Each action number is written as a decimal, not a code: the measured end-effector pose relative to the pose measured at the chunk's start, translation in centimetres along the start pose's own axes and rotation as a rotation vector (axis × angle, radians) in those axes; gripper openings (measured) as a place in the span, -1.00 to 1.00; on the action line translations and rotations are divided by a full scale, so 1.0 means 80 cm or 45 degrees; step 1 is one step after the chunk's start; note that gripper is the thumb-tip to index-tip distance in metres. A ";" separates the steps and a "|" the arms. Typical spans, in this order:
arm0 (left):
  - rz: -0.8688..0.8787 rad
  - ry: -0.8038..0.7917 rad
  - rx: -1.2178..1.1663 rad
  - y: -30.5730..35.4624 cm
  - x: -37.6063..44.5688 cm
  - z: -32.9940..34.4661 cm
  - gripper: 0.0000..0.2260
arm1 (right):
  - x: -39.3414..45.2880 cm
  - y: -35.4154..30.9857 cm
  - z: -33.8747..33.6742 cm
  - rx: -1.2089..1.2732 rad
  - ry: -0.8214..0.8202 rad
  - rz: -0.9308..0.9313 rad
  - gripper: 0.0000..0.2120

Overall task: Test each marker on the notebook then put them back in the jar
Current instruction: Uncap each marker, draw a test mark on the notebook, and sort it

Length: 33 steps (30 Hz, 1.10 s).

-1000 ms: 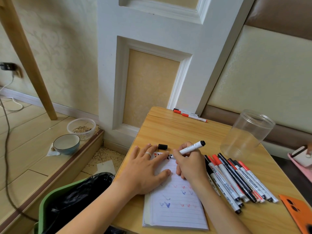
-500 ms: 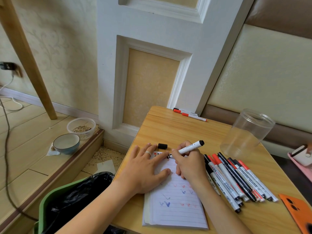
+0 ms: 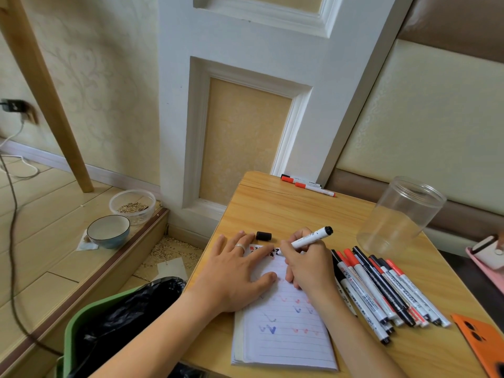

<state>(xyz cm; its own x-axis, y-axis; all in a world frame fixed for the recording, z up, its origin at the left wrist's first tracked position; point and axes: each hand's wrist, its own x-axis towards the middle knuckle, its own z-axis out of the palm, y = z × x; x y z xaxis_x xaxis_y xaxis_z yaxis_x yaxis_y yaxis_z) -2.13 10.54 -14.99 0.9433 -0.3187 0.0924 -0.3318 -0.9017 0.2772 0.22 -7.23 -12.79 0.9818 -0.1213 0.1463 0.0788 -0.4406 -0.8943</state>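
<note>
Our right hand (image 3: 308, 264) has its grip curled round a black marker (image 3: 311, 237), tip on the notebook (image 3: 286, 334) at the worktop's (image 3: 286, 211) near edge. Our left hand (image 3: 234, 271) lies flat, fingers straight, on the page. The jar (image 3: 401, 214) stands toward the right edge.

We observe the left hand (image 3: 234, 271) lying flat with fingers spread and straight, a ring on one finger, forearm entering from the lower left. We observe the right hand (image 3: 305, 264) with fingers curled in a writing grip, forearm entering from below.
</note>
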 end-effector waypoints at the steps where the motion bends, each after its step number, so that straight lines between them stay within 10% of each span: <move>1: 0.002 0.002 -0.003 0.000 0.000 0.000 -0.40 | -0.001 0.000 0.000 -0.005 -0.015 0.000 -0.84; 33: 0.036 0.556 -0.457 0.007 0.034 -0.011 -0.88 | -0.012 -0.005 -0.006 0.247 -0.059 -0.199 -0.85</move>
<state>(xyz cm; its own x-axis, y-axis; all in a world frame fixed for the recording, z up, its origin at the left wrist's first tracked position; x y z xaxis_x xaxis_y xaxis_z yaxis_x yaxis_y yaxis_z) 0.26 9.46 -13.76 0.8740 -0.1222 0.4703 -0.4063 -0.7146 0.5694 -0.87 -7.40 -12.36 0.9616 -0.0224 0.2735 0.2575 -0.2710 -0.9275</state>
